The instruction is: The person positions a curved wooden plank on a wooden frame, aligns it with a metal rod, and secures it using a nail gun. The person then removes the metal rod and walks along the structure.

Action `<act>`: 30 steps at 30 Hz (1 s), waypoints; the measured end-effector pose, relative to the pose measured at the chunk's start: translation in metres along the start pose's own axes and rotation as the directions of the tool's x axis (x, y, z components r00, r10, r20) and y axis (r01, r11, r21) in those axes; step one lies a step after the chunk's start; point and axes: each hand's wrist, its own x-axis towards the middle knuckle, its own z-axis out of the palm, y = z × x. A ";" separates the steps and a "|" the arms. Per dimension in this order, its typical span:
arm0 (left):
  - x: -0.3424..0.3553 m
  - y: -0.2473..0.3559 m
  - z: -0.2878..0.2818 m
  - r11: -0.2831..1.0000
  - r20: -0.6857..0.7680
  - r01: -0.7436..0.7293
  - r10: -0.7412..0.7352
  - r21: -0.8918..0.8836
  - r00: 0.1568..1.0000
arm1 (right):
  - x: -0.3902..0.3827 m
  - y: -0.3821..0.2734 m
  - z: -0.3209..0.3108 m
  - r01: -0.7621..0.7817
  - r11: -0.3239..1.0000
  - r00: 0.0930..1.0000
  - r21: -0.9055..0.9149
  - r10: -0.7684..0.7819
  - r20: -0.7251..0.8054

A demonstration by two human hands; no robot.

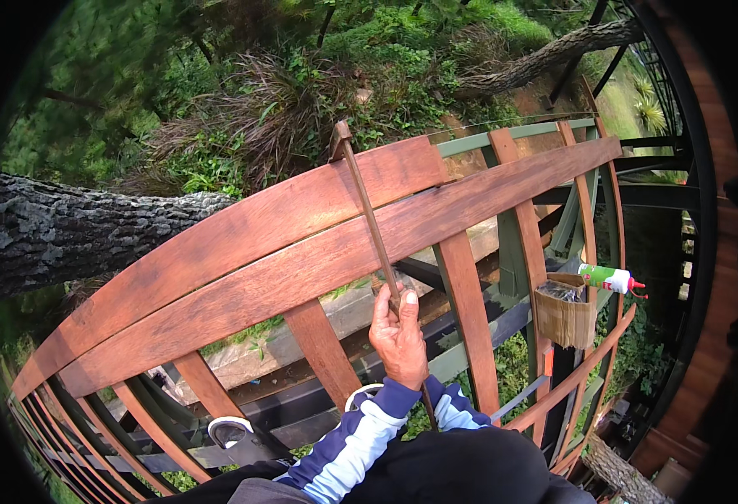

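My left hand is closed around a long rusty metal bar clamp, near the lower part of its bar. The clamp's upper jaw sits at the far edge of two long reddish wooden boards, the outer one and the inner one, lying side by side, and its bar crosses over both. My right forearm's striped sleeve shows behind my left arm; that hand is hidden behind the left one, so its fingers cannot be made out. Beneath the boards are crossing wooden slats on dark metal framing.
A glue bottle and a cardboard container with clear plastic rest on slats at the right. A thick tree trunk runs by the left side. Plants and ground show below through the gaps. A dark railing curves along the far right.
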 end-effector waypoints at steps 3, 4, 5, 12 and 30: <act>0.000 0.002 0.001 1.000 0.002 -0.006 0.006 0.006 1.000 | 0.000 0.001 0.001 -0.008 1.000 1.000 0.001 0.008 0.003; 0.001 0.002 0.002 1.000 -0.001 -0.002 0.002 0.002 1.000 | 0.000 0.001 0.002 -0.010 1.000 1.000 0.004 0.010 0.002; 0.000 0.002 0.002 1.000 -0.004 0.002 -0.002 -0.002 1.000 | 0.000 0.001 0.002 -0.014 1.000 1.000 0.003 0.014 0.003; 0.000 0.000 0.002 1.000 -0.004 -0.016 0.016 -0.007 1.000 | 0.000 0.002 0.005 -0.006 1.000 1.000 0.000 0.006 -0.004; 0.001 0.000 -0.002 1.000 0.023 0.012 -0.012 -0.009 1.000 | 0.202 -0.162 -0.141 0.487 0.269 0.746 -0.831 -0.623 0.236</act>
